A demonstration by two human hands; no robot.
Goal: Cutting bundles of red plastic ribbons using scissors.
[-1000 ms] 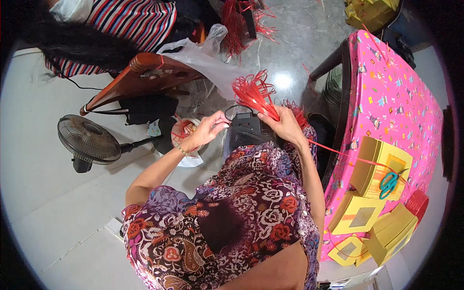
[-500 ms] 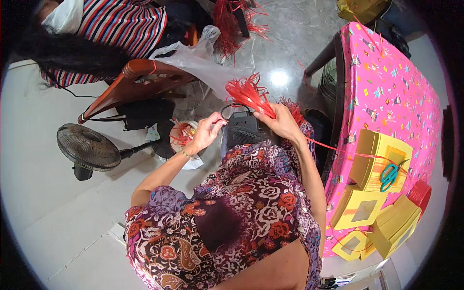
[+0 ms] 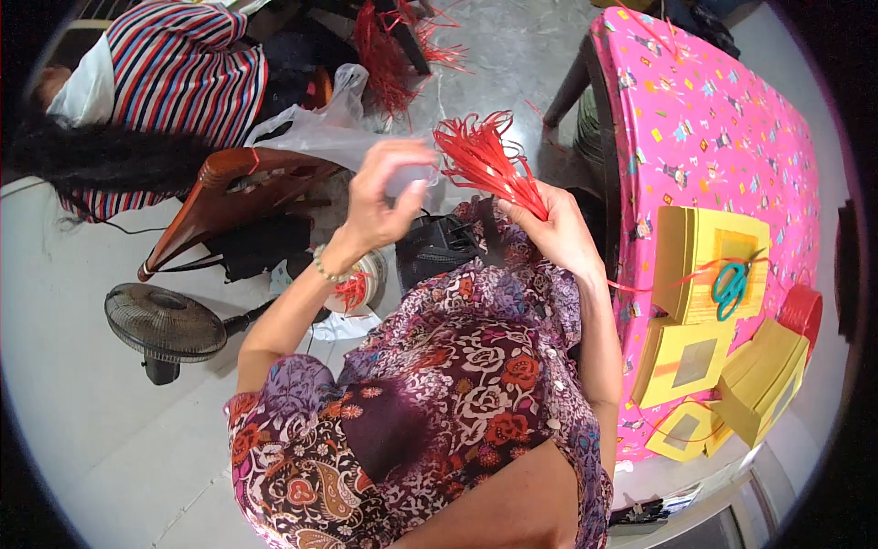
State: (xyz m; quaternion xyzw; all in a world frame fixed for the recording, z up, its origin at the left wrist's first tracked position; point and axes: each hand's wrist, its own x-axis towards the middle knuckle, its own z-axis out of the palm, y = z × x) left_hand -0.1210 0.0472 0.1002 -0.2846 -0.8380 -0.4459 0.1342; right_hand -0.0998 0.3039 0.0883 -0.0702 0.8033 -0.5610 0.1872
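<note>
My right hand grips a bundle of red plastic ribbon strips at its lower end, and the looped strips fan out to the upper left. Left of the bundle's tips, my left hand is raised with the thumb and fingers apart. It looks slightly blurred, and I see nothing held in it. Below and between the hands, a black box-like object rests by my lap, against my floral dress. Its kind I cannot make out. A red ribbon runs from near my right wrist to the table.
On the right, a pink patterned table holds yellow cardboard pieces, teal scissors and a red ribbon roll. To the left are a fan, a wooden chair, a plastic bag and a person in stripes.
My left hand has lifted up and away from a black loop by the box-like object, its fingers spreading. My right hand still holds the ribbon bundle, slightly farther right. The whole view has shifted.
</note>
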